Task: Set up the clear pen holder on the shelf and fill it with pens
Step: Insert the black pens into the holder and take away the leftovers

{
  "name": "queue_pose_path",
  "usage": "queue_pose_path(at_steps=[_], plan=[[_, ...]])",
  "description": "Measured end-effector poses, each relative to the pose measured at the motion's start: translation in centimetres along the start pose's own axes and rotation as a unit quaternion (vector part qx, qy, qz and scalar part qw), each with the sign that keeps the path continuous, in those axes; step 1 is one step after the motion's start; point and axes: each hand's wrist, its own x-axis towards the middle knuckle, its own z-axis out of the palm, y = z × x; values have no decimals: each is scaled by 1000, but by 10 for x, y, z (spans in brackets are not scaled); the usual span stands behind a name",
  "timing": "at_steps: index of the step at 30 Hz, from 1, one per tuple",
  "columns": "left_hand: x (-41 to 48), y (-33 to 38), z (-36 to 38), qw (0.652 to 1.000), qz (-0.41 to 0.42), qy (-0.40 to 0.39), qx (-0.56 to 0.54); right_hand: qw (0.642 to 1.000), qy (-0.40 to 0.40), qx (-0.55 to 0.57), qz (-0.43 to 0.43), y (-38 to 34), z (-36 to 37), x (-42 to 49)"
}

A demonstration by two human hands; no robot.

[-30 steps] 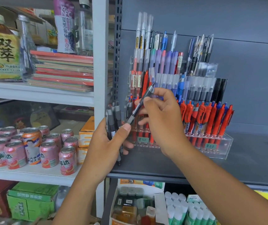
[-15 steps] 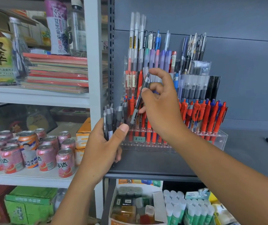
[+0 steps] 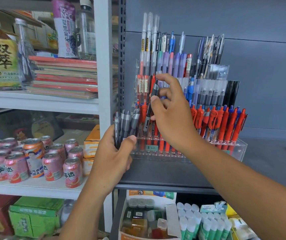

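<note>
One grey pen (image 3: 150, 108) pinched in our right hand (image 3: 170, 116), tip down toward front-left slots of clear holder (image 3: 239, 148), near shelf (image 3: 268, 163) front-left corner. Left hand (image 3: 116, 159) closed round spare pens (image 3: 125, 125) as feed stock.

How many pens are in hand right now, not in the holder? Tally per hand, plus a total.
Grey pens bunched in the left hand: 4 tops visible
Dark grey pen pinched in the right hand, in front of the clear pen holder: 1
Total: 5
</note>
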Motion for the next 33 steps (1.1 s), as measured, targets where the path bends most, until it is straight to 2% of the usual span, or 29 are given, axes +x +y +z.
queue_pose_path(at_steps=[11, 20, 27, 33], plan=[[-1, -1, 0, 1000, -1, -2, -4, 999, -19, -37, -1, 2, 2, -5], [1, -2, 0, 1000, -4, 0, -3, 993, -29, -116, -24, 15, 6, -9], [0, -3, -1, 1000, 6, -17, 12, 997, -22, -75, -11, 9, 6, -19], [-1, -3, -1, 1000, 18, -24, 11, 996, -80, -24, -18, 3, 8, -31]])
